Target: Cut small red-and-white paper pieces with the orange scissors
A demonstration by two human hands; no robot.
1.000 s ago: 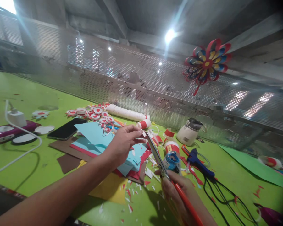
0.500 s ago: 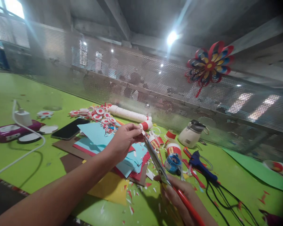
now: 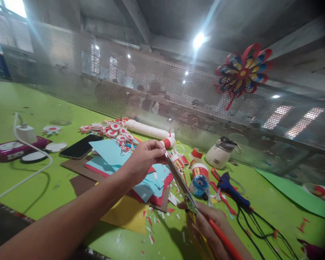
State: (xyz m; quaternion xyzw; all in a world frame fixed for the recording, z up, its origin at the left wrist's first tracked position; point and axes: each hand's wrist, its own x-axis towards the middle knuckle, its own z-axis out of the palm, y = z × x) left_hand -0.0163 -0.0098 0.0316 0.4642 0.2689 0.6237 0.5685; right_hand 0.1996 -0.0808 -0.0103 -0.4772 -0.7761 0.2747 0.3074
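My left hand [image 3: 143, 160] is closed in a pinch on a small white paper piece [image 3: 166, 153], mostly hidden by the fingertips. The long metal blades of a pair of scissors [image 3: 179, 178] reach up to that piece, their tips close to my thumb and finger. My right hand [image 3: 215, 225] is wrapped round the scissors' handles, one of them red. Under my left hand lie blue paper sheets [image 3: 108, 150] over red and brown ones. A red-and-white paper cup [image 3: 166, 143] is just behind the fingertips, lying on its side.
A glue gun [image 3: 231, 189] with black cord lies right of a blue tape roll [image 3: 199, 186]. White-and-red discs [image 3: 115, 126] are heaped by a phone [image 3: 81, 146]. A kettle-like white pot [image 3: 219, 153] stands near the mesh screen [image 3: 141, 97]. Paper scraps litter the green table [image 3: 124, 245].
The scissors have shifted very slightly in my right hand, with the blades looking closer together. My left hand stays almost in place, and the view has moved a little.
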